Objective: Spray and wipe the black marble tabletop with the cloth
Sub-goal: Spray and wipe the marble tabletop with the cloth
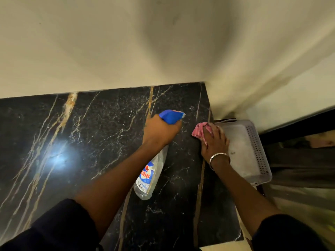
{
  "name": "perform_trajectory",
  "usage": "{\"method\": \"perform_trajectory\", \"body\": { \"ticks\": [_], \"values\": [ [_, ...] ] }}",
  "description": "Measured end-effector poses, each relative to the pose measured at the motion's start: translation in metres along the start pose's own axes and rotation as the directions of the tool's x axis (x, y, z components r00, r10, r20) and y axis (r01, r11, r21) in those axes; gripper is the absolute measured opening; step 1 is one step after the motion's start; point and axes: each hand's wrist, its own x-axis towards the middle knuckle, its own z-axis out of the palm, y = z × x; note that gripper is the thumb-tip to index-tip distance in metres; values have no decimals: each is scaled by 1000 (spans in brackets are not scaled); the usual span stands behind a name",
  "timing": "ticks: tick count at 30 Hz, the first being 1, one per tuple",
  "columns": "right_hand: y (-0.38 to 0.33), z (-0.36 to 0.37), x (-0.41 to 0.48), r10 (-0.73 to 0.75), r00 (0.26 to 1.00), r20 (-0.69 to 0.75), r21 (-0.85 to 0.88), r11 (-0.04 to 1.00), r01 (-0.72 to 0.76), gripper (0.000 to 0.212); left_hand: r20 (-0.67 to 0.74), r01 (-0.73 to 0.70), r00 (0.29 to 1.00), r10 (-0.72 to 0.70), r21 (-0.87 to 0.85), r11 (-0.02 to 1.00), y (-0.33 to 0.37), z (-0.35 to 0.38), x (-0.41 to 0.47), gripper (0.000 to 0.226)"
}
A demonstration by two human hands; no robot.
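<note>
The black marble tabletop, veined in gold and white, fills the lower left and centre. My left hand grips a clear spray bottle by its blue trigger head, with the nozzle pointing toward the far right corner of the top. My right hand presses a crumpled pink cloth at the right edge of the tabletop. A metal bangle sits on that wrist.
A cream wall runs along the back and right of the top. A grey perforated plastic basket stands just past the right edge, under my right hand. A bright light reflection shows on the marble at the left.
</note>
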Motion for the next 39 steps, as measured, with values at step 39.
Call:
{"method": "perform_trajectory", "body": {
  "ticks": [39],
  "values": [
    [-145,6,187,316,923,-220,145,946,-290,54,-45,203,977,-208,-102,974,-62,-116,102,44]
  ]
}}
